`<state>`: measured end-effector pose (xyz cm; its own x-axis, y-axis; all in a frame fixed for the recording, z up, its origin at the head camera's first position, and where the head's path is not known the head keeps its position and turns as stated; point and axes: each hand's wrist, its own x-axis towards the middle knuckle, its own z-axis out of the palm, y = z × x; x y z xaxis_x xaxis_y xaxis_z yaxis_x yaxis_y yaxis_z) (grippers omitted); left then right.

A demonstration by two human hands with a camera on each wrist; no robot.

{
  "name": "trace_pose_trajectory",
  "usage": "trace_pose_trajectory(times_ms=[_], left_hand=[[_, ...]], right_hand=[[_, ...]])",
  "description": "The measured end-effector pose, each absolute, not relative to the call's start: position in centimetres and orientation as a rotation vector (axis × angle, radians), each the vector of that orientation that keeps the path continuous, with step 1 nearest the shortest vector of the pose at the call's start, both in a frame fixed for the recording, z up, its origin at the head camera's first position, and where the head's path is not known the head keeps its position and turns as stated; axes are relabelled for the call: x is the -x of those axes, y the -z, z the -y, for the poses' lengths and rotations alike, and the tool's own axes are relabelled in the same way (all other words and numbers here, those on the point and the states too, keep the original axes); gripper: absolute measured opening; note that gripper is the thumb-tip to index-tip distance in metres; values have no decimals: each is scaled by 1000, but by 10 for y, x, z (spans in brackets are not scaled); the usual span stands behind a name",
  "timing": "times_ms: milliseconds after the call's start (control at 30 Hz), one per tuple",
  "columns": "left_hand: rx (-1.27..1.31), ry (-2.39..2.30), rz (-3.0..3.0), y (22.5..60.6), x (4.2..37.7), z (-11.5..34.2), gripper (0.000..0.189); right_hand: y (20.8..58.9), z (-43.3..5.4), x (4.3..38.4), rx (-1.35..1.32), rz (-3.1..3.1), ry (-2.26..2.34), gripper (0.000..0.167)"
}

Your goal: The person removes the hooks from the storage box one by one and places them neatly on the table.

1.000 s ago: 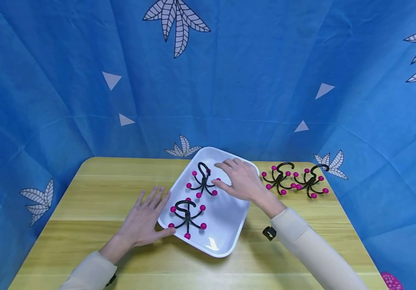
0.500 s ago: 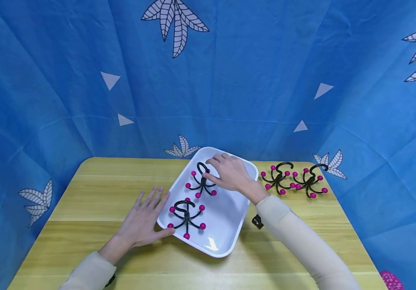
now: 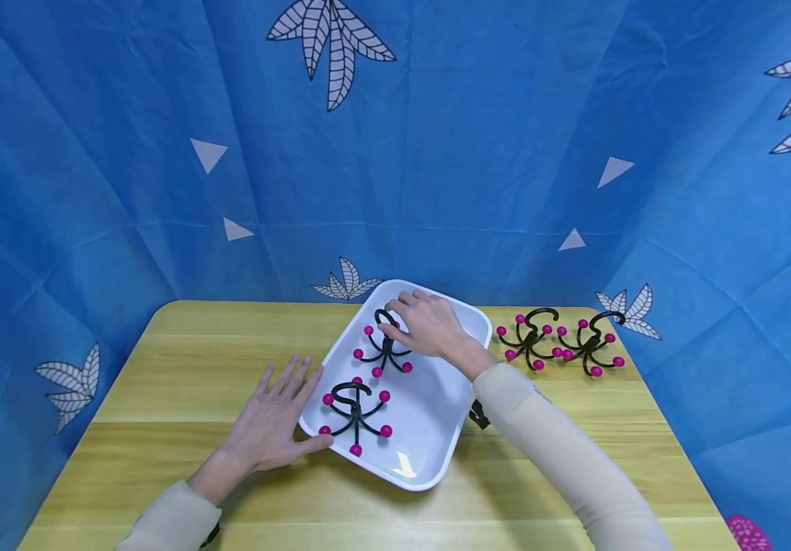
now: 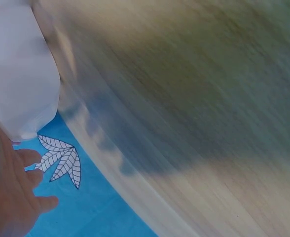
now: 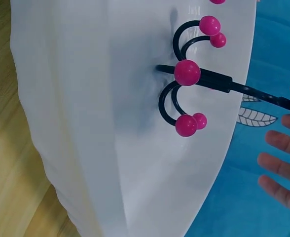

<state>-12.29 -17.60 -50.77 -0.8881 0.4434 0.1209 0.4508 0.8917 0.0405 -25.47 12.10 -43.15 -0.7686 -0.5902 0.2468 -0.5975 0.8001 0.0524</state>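
The black hook with pink balls (image 3: 387, 350) sits unmoved in the far-left part of the tray (image 3: 423, 417). The right hand (image 3: 426, 325), over the tray's far-right part a second ago, is now at the hook's top; whether its fingers grasp it I cannot tell. The left hand (image 3: 268, 428) rests at the tray's left rim, fingers spread loose

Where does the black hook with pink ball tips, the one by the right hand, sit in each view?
Head: just left of and below centre; the black hook with pink ball tips stands in the white rectangular tray, by the right hand.
Left wrist: not in it.
Right wrist: upper right, sideways, stem running to the right edge.
Shared landmark: blue leaf-print cloth, in all three.
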Motion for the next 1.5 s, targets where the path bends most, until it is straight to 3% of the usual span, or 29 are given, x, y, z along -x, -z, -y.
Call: trace_pose_trajectory(times_ms=[767,1500], left_hand=[[701,59,2949,508,123,177,113],[709,69,2936,507,125,177,114]], right_hand=[[437,-119,262,-985,2574,-99,26],[436,-125,256,-1080,2478,-99,20]])
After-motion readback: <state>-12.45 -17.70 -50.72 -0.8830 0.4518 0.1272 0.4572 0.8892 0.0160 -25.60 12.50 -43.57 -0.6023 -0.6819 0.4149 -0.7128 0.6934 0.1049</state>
